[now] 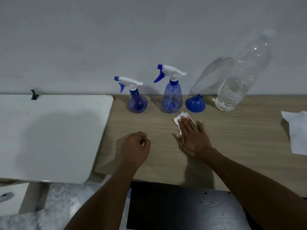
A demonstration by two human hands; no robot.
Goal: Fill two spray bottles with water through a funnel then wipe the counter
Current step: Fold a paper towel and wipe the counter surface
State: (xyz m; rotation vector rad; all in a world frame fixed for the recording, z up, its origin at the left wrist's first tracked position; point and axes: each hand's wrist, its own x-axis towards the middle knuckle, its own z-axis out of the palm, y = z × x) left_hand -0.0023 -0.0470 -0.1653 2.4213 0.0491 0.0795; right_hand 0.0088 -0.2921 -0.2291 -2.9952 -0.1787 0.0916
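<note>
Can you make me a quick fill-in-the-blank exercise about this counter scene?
1. The right hand presses a white ___ flat on the counter.
2. The blue funnel rests with its spout pointing ___.
3. Both spray bottles have their trigger heads ___.
4. The left hand is curled and holds ___.

Answers: tissue; up; on; nothing

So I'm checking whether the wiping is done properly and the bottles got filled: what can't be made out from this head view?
- Most of the white tissue and the counter beneath it: covered by the flat right hand.
- Left hand contents: fingers curled shut, nothing visible inside.
- Water level in the round spray bottle and tall spray bottle: blue tint hides it.
- White sheet: cut off by the right edge.
</note>
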